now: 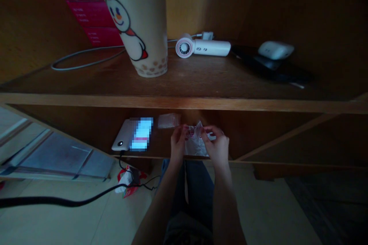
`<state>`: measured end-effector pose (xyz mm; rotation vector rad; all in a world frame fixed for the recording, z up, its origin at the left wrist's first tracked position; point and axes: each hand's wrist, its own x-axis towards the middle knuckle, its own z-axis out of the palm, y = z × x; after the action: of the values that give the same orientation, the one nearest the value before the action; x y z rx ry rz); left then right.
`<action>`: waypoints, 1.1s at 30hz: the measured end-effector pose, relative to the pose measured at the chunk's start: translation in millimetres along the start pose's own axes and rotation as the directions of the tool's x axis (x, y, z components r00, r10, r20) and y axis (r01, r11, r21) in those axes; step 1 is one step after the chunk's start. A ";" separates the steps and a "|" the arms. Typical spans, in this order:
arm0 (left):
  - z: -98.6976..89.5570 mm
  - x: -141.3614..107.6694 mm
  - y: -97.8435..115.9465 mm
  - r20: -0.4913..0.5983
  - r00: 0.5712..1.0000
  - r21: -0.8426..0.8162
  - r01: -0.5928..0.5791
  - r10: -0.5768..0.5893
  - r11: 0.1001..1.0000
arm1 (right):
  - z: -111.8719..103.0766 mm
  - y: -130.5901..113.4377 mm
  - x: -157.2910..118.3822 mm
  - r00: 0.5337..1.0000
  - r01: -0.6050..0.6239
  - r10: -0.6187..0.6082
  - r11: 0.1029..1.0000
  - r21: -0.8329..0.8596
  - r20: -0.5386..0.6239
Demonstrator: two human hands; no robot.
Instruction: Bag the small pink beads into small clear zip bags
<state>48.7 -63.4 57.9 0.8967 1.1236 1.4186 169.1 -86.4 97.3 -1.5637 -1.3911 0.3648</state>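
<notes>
A small clear plastic bag [196, 147] is pinched between my two hands at the front of the lower shelf. My left hand [178, 142] grips its left side, fingers closed. The fingers of my right hand [217, 142] are closed on its upper right part, where a corner of the film sticks up. Just behind my left hand lies a stack of flat clear bags [168, 121]. Something whitish shows by my right fingers, too small to name.
Left on the lower shelf are a white device [124, 134] with a black cable and a lit phone [142, 134]. Above stand a bubble tea cup [143, 26], a handheld fan [211, 48] and a blurred white object [276, 50]. The upper shelf edge [184, 102] overhangs beyond my hands.
</notes>
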 end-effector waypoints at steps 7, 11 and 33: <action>-2.4 5.0 -31.0 0.093 0.939 -0.276 0.345 -0.332 0.897 | -8.0 5.3 4.1 0.995 -0.057 0.027 0.947 0.315 0.099; -4.5 5.1 -21.8 0.058 0.943 -0.340 0.327 -0.327 0.882 | -7.9 23.0 4.8 0.993 -0.119 0.107 0.953 0.278 0.057; -4.5 1.0 0.3 0.046 0.995 -0.041 0.093 -0.091 0.995 | 23.5 31.9 -5.0 0.946 -0.322 0.291 0.793 0.517 0.143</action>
<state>44.2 -63.1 56.9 0.8317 1.0835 1.3365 168.8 -76.0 58.7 -1.3021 -0.9482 0.9225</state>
